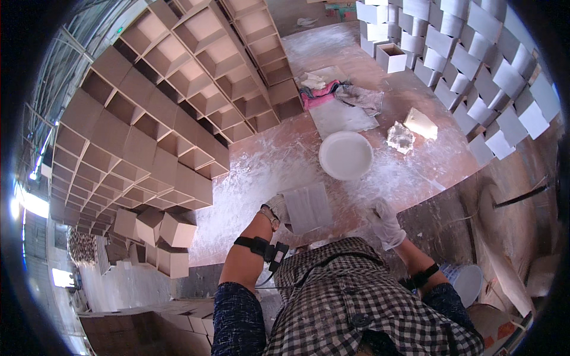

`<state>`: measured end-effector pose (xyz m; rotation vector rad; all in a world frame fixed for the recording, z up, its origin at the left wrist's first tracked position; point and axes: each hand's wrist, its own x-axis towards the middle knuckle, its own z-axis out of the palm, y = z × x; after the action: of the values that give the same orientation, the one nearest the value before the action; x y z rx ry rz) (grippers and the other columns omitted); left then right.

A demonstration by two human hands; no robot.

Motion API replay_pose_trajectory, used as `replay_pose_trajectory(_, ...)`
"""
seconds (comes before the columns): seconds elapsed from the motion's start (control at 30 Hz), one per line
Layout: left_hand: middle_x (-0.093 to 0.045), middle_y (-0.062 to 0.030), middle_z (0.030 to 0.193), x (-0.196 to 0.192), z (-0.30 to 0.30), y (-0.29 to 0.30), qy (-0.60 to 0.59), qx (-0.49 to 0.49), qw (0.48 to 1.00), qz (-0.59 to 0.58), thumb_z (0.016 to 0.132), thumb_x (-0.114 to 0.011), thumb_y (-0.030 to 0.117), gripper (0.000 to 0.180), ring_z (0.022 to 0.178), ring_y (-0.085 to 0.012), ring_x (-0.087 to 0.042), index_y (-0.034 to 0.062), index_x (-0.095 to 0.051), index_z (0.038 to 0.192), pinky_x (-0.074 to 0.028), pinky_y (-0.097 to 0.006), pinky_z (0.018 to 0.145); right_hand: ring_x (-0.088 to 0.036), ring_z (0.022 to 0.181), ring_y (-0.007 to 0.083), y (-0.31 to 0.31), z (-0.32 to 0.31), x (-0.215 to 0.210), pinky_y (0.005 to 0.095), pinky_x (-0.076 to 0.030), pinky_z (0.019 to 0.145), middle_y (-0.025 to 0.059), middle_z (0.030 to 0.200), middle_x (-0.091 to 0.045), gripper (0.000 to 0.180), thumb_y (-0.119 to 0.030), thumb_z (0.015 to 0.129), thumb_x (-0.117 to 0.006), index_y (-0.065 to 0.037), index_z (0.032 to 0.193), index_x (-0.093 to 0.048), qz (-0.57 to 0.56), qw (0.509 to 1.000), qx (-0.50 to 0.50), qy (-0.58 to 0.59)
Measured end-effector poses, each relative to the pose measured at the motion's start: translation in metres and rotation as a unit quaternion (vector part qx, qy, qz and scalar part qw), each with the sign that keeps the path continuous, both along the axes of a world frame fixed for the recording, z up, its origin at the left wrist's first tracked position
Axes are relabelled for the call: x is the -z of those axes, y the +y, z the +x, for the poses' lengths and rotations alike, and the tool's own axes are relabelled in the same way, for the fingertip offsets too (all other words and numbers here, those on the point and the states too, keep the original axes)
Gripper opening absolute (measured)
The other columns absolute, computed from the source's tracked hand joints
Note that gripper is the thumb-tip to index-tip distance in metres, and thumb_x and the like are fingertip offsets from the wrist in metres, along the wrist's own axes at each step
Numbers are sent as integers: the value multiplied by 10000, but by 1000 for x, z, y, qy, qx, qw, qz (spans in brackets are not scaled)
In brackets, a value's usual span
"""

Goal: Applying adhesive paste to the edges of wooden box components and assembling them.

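In the head view my left hand, in a knitted glove, is closed on the left side of a small box with white faces near the table's front edge. The fingers behind the box are hidden. To the right, apart from the box, my right hand wears a white glove. Its fingers are curled together, and whatever they may hold is too small to make out. Beyond both hands a round white dish stands on the powder-dusted table.
Brown open boxes are stacked high at the left. White boxes form a stack at the back right, with one open box beside it. Cloths lie on a flat board. Pale lumps rest near the dish.
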<state>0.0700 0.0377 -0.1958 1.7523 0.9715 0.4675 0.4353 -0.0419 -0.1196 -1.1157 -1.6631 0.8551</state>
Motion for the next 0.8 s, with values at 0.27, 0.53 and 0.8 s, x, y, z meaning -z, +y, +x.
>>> replay_pose_trajectory(0.27, -612, -73, 1124, -30, 58, 0, -220, -401, 841, -290, 939, -465, 250, 311, 995, -185, -578, 86, -572, 1180, -470, -317, 840, -541, 752, 136, 16, -38, -4, 285, -436, 655, 45, 837, -585, 83, -111, 842, -637, -48, 887, -607, -168, 959, -80, 215)
replay_pose_trajectory(0.53, -614, -71, 1119, -6, 52, 10, -221, -380, 845, -303, 940, -466, 255, 312, 987, -184, -582, 86, -572, 1179, -473, -316, 833, -561, 720, 255, 34, -59, -37, 347, -446, 629, 37, 802, -576, 106, -168, 773, -638, -102, 848, -605, 128, 979, -118, -103)
replay_pose_trajectory(0.8, -617, -69, 1113, 11, 52, 3, -227, -377, 839, -319, 940, -467, 260, 313, 979, -184, -586, 86, -571, 1179, -476, -314, 827, -559, 762, 232, 39, -105, -18, 364, -445, 653, 25, 848, -560, 207, -170, 663, -647, -173, 862, -591, 254, 945, -120, -167)
